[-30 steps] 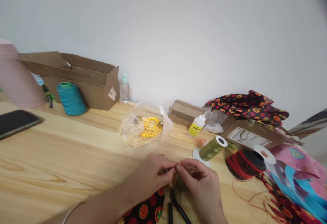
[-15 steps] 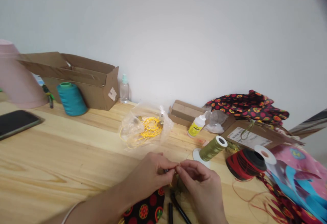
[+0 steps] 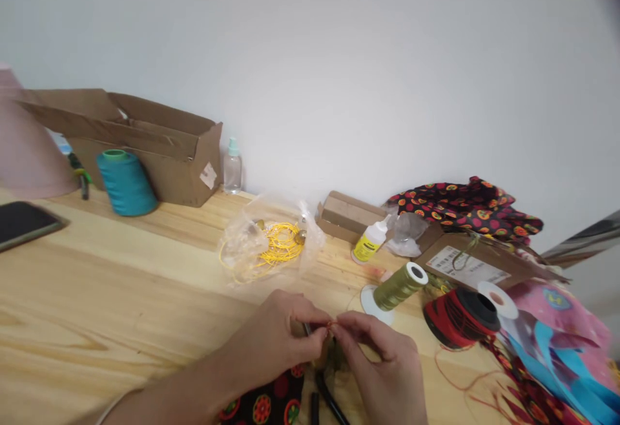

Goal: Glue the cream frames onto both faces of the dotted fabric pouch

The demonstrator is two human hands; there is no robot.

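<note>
My left hand [image 3: 295,328] and my right hand [image 3: 378,354] meet fingertip to fingertip low in the middle of the head view. Both are closed in a pinch on a thin reddish cord [image 3: 331,325], mostly hidden by the fingers. A dark, slim piece shows between the left thumb and forefinger; its kind is unclear. Under the hands lie black curved handles [image 3: 331,399], perhaps of a hand tool, partly covered. Beneath my left wrist is a black cloth with red and orange round patterns [image 3: 264,402].
Behind the hands lies a clear bag with yellow cord [image 3: 281,244]. To the right stand a glue bottle [image 3: 369,243], an olive thread spool [image 3: 400,288] and a red cord spool [image 3: 453,318]. Leftward are a teal thread cone [image 3: 126,185], a cardboard box [image 3: 179,170] and a phone [image 3: 26,223].
The view has shifted slightly, so the table items sit a little further left. My hands stay pinched together, and the reddish cord between the fingertips shows more clearly.
</note>
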